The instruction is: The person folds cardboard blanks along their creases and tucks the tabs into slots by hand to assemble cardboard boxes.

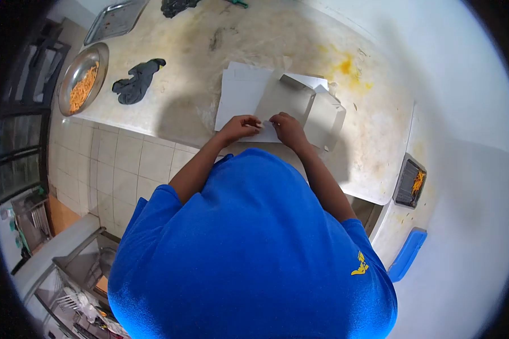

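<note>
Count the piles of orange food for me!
2: a big pile in the bowl on the left, and a small pile in the tray on the right.

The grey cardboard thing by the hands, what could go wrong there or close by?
The cardboard might bend or crease wrongly if the left hand or right hand pushes too hard, because its flaps look thin.

It might get dirty if it slides into the yellow stain beside it.

The metal bowl of orange shreds sits right by the table's edge, so a bump could perhaps tip it off.
</note>
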Demonstrator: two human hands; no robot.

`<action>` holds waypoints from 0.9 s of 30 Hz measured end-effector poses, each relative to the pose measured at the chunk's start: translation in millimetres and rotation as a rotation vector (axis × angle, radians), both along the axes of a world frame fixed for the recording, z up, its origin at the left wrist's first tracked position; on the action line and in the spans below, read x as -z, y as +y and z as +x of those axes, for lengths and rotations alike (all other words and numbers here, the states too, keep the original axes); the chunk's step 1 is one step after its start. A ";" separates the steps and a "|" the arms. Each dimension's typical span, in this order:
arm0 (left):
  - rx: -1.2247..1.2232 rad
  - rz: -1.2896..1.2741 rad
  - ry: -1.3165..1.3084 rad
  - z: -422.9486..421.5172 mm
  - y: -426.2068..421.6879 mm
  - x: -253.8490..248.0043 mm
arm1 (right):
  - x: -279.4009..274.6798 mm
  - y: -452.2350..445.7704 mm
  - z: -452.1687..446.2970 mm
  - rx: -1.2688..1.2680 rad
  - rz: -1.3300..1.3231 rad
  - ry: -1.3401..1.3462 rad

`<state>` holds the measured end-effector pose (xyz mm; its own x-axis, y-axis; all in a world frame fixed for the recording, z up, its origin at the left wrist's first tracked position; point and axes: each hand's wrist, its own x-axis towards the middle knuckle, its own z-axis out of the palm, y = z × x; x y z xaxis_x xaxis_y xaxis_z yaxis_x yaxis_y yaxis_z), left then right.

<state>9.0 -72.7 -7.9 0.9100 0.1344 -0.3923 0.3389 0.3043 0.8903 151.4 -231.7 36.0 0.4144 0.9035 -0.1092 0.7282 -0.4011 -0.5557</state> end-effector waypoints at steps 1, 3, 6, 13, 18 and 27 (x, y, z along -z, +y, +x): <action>0.109 0.375 -0.043 -2.1 1.7 0.9 | 2.4 -1.0 -1.0 0.003 -0.002 -0.005; 0.084 0.397 0.018 -0.4 3.0 -5.9 | 6.9 -1.5 -2.8 0.068 0.038 0.005; -0.103 0.179 0.020 2.6 0.3 4.0 | 11.5 -3.8 -3.7 0.102 0.080 0.006; -0.030 0.984 -0.165 10.0 -20.8 -19.3 | -28.6 -34.4 -41.8 -0.010 0.029 -0.406; 0.218 0.772 -0.270 19.0 -42.4 -18.8 | -1.4 -63.0 -75.3 0.580 0.091 -0.100; 0.373 1.120 -0.278 21.7 -76.2 -35.1 | 42.1 -83.2 -84.5 1.168 0.506 0.384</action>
